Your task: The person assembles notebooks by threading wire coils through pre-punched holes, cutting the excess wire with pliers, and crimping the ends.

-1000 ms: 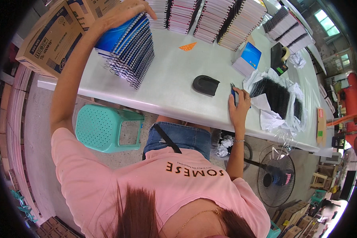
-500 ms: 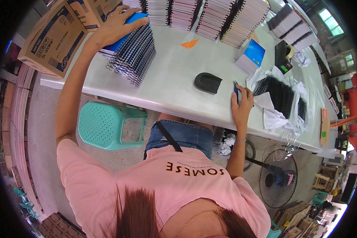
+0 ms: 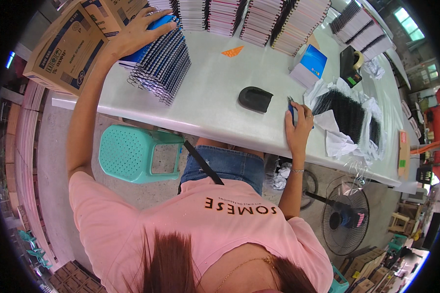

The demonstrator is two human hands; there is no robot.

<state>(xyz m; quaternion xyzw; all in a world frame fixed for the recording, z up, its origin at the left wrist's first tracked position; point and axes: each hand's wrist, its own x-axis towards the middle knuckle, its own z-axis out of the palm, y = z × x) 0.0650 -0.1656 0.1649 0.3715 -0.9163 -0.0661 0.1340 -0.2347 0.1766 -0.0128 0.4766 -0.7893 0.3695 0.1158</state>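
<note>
My left hand [image 3: 138, 35] lies on top of a stack of blue spiral-bound notebooks [image 3: 165, 68], its fingers and thumb spread over the upper cover. The wire coils face me, and several loose coil ends stick out at the stack's lower left. At the right, my right hand [image 3: 299, 129] is closed over a small pair of blue-handled pliers [image 3: 292, 108] on the table. Their tips point away from me, and the fingers partly hide the handles. A black, rounded, hollow piece [image 3: 255, 99] sits left of the pliers.
Spiral-bound book stacks [image 3: 225, 17] line the far side. Cardboard boxes [image 3: 66, 53] stand left. Rightward are a blue-topped paper block [image 3: 310, 66], tape dispenser [image 3: 348, 68] and black coils [image 3: 344, 115] on crumpled paper. An orange triangle [image 3: 232, 51] lies mid-table. Below are a green stool [image 3: 127, 154] and fan [image 3: 344, 215].
The view has shifted slightly. My left hand stays on the notebook stack, and my right hand stays at the pliers with hardly any movement.
</note>
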